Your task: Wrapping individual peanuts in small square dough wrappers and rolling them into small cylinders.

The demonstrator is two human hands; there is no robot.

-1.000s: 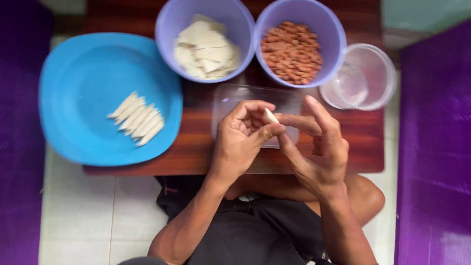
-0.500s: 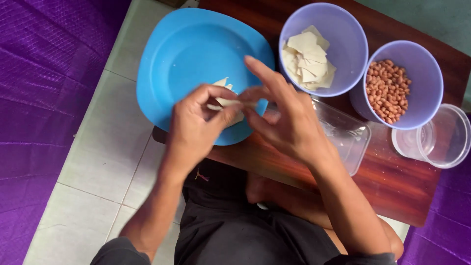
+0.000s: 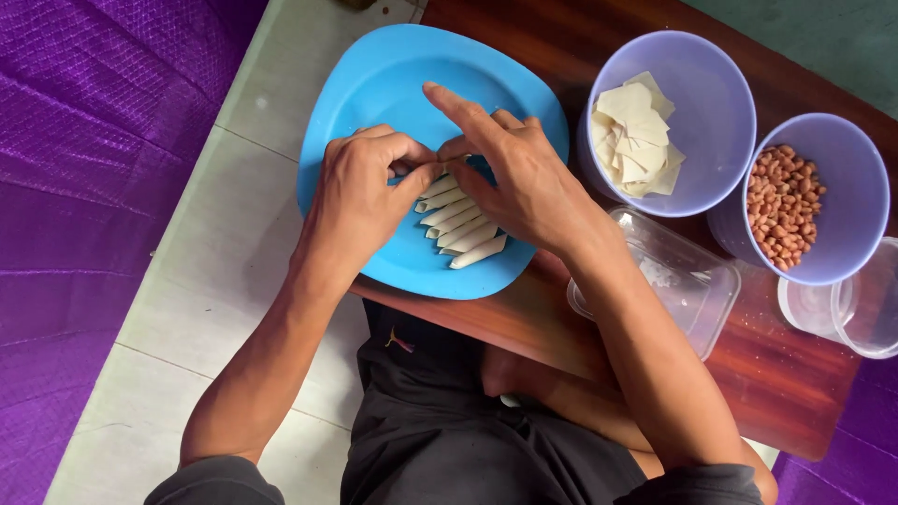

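A pale rolled pastry stick (image 3: 438,185) is pinched between the thumbs and fingertips of both hands, the left hand (image 3: 363,192) and right hand (image 3: 520,178) meeting over a blue plate (image 3: 374,84). Its long axis slants like the row of finished rolls (image 3: 463,229) just below the hands. Beyond the right hand on the wooden tabletop (image 3: 786,393) stand a bowl of wrappers (image 3: 641,136) and a bowl of peanuts (image 3: 784,201).

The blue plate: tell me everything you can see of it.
The blue plate is a rounded-square dish, smooth like plastic, lying flat at the left end of the wooden table, its left edge overhanging the tiled floor. A row of small pale rolled wrappers lies on it. Both hands, left and right, rest over its middle, at the top of that row.
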